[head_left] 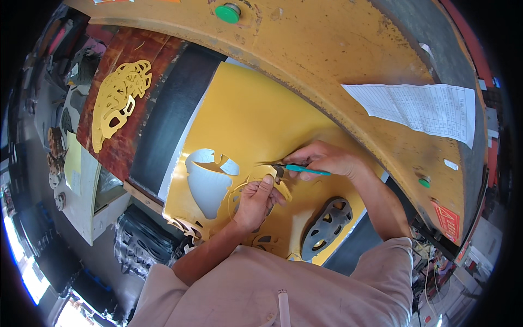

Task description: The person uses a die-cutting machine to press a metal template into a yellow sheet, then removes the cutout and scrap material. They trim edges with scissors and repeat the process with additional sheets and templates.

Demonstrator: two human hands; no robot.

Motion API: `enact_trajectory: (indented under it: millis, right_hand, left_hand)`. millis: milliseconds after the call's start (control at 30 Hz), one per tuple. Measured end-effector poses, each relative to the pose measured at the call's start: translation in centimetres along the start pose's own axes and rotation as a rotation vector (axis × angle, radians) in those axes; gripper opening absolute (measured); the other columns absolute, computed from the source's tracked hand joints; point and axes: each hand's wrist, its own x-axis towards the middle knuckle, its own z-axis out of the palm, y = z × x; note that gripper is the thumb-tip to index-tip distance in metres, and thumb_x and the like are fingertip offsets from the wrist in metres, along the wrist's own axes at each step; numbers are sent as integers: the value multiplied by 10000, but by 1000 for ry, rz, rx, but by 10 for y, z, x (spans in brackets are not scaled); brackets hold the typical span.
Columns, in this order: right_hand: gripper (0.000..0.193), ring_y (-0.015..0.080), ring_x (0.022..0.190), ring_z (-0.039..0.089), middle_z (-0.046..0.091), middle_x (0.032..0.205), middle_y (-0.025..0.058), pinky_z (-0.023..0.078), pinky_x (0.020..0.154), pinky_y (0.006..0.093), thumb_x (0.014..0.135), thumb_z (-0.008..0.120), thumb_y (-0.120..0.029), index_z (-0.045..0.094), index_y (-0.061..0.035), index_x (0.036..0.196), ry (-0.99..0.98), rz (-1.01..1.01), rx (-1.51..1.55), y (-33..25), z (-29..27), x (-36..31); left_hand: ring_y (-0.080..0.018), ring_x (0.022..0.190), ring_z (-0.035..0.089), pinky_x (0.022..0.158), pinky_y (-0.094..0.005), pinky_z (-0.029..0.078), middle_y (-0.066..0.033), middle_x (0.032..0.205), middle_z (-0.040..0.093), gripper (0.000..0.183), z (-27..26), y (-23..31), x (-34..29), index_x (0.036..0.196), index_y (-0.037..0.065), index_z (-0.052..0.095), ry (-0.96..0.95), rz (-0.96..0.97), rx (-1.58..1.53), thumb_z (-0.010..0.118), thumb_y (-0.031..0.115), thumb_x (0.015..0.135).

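My left hand (255, 203) is closed on a thin yellow cut-out piece (263, 173), pinching it between thumb and fingers just above a yellow sheet (239, 103). From the other side, my right hand (321, 159) grips a small pointed tool with a teal handle (308, 169). Its dark, thin tip points left and lies at the yellow piece's upper edge; the exact kind of tool is hard to make out. To the left of the hands, the sheet has a large cut opening with a pale surface (210, 191) showing through. My fingers hide part of the piece.
A dark grey sole-shaped plate with holes (327, 228) lies on the sheet at right. Above stretches a yellow machine beam (327, 49) with a green button (227, 13) and a paper sheet (419, 109). Yellow cut-outs (117, 98) rest on a reddish board (144, 46) at left.
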Motion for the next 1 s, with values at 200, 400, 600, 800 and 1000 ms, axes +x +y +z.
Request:
enact_trajectory:
  millis: [200, 400, 600, 800, 1000]
  right_hand:
    - [691, 120, 912, 651, 746, 1071, 42, 516, 733, 277, 776, 768, -180, 668, -10, 1438, -14, 23, -28, 2, -5, 4]
    - [706, 118, 909, 650, 745, 1065, 44, 518, 738, 278, 769, 789, -212, 669, -9, 1434, -33, 36, -59, 1, -7, 6]
    - [729, 119, 922, 659, 750, 1069, 59, 533, 759, 279, 766, 829, -245, 667, -6, 1435, -24, 60, -102, -3, -10, 7]
    - [589, 86, 843, 626, 736, 956, 18, 505, 734, 272, 813, 766, -150, 707, -31, 1387, 10, 53, -116, -3, -8, 7]
    - [540, 71, 821, 585, 709, 926, -33, 461, 730, 260, 847, 727, -110, 716, -43, 1383, 6, 38, -111, -5, -7, 7]
  left_hand:
    - [-61, 621, 590, 561, -221, 439, -79, 752, 736, 501, 1, 2, -1, 861, 61, 720, -5, 8, 8, 523, 423, 1144]
    - [-202, 747, 746, 750, -336, 607, -113, 807, 757, 367, -17, 0, 4, 1105, 32, 711, -130, -35, 1, 538, 353, 1144]
    - [-190, 744, 738, 747, -329, 604, -95, 792, 748, 378, -16, -1, 3, 1057, 31, 716, -111, -26, 29, 545, 358, 1141]
    - [-31, 573, 519, 528, -221, 384, -69, 754, 745, 379, -10, 1, 0, 1068, 90, 699, -80, 5, 33, 522, 416, 1148]
    - [-166, 682, 682, 692, -313, 548, -93, 775, 741, 374, -7, 6, 0, 1034, 24, 707, -79, -81, -83, 546, 344, 1143]
